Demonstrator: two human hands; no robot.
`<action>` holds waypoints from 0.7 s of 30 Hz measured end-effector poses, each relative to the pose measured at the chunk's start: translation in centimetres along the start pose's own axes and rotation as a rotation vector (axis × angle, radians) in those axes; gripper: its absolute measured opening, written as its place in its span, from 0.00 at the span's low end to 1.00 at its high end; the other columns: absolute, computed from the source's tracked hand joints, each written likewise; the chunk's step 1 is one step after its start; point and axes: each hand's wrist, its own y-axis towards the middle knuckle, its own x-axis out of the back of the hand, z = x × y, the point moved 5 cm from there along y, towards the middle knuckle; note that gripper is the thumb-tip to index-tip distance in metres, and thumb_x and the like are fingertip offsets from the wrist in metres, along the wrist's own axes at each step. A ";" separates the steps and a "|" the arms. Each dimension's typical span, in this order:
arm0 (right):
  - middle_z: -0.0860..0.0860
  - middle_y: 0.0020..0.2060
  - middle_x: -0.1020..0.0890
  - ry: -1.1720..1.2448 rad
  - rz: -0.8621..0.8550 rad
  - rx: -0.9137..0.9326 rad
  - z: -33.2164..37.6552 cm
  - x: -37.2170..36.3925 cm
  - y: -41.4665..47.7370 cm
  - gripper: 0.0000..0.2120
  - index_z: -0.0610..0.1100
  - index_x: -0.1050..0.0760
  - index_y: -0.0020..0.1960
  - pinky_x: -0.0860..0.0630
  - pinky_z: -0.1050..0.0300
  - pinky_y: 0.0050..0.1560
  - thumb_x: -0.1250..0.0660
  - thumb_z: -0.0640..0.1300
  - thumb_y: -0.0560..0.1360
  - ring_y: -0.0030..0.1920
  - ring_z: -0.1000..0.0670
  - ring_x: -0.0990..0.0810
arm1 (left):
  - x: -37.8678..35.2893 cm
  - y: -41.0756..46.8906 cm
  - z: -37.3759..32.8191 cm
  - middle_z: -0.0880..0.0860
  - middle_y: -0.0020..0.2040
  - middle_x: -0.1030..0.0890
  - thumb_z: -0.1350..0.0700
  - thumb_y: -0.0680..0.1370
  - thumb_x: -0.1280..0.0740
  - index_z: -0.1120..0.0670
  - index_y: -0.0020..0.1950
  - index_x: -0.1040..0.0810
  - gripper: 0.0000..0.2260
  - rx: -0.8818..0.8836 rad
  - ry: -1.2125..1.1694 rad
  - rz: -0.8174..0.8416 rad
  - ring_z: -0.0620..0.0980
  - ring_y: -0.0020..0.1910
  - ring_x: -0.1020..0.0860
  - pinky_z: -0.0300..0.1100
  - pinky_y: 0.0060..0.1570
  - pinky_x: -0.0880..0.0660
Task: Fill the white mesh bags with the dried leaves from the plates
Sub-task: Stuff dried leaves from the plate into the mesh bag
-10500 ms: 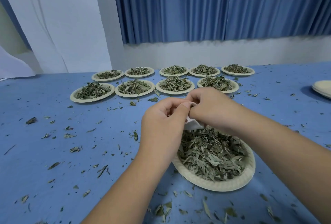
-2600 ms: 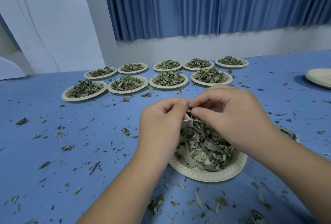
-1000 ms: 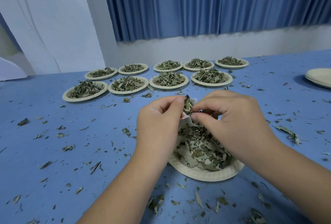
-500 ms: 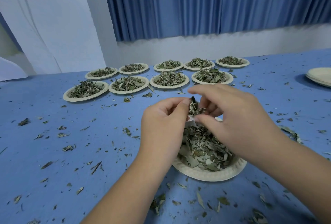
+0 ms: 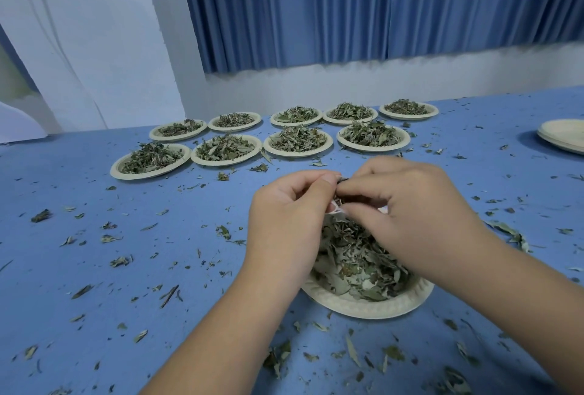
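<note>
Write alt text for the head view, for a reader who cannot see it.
Over a paper plate of dried leaves, the left hand pinches a white mesh bag while the right hand holds a pinch of leaves at its mouth. Nine more leaf-filled plates sit in two rows behind, on a blue leaf-strewn table.

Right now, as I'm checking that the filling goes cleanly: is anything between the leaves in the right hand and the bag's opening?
Nothing visible. The right hand pinches leaves right at the mouth of the white mesh bag, which the left hand holds over the near plate; the hands hide most of the bag.
</note>
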 end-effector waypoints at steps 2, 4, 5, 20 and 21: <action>0.56 0.36 0.19 0.073 -0.014 -0.017 0.0 0.2 0.0 0.10 0.50 0.15 0.48 0.28 0.66 0.43 0.26 0.38 0.69 0.38 0.58 0.23 | 0.2 0.1 0.0 0.44 0.25 0.26 0.57 0.77 0.31 0.52 0.42 0.15 0.07 -0.001 -0.013 -0.018 0.40 0.22 0.32 0.30 0.25 0.36; 0.60 0.33 0.19 0.154 -0.070 -0.040 -0.1 0.4 0.0 0.10 0.50 0.16 0.45 0.27 0.70 0.42 0.25 0.36 0.68 0.39 0.61 0.22 | 0.2 0.1 0.1 0.43 0.25 0.26 0.57 0.77 0.32 0.52 0.42 0.14 0.07 -0.004 -0.017 -0.017 0.39 0.22 0.31 0.29 0.25 0.36; 0.62 0.31 0.19 0.189 -0.095 -0.056 -0.2 0.4 0.1 0.09 0.50 0.16 0.42 0.29 0.73 0.40 0.25 0.36 0.67 0.38 0.64 0.22 | 0.1 0.1 0.0 0.43 0.26 0.25 0.57 0.77 0.32 0.52 0.42 0.14 0.07 -0.007 -0.010 -0.010 0.39 0.22 0.31 0.29 0.25 0.36; 0.37 0.42 0.20 0.735 0.251 -0.487 -2.4 -2.6 2.6 0.12 0.45 0.19 0.51 0.23 0.59 0.32 0.27 0.35 0.69 0.32 0.50 0.21 | 0.6 0.3 -0.6 0.44 0.25 0.28 0.59 0.78 0.32 0.52 0.40 0.15 0.09 -0.004 -0.106 0.021 0.39 0.19 0.34 0.29 0.23 0.37; 0.38 0.38 0.20 0.722 0.246 -0.499 -2.3 -2.8 2.9 0.11 0.43 0.20 0.49 0.23 0.59 0.31 0.29 0.33 0.68 0.30 0.49 0.22 | 0.5 0.3 -0.6 0.44 0.24 0.28 0.59 0.78 0.32 0.52 0.39 0.15 0.10 -0.020 -0.091 0.022 0.39 0.19 0.34 0.28 0.22 0.37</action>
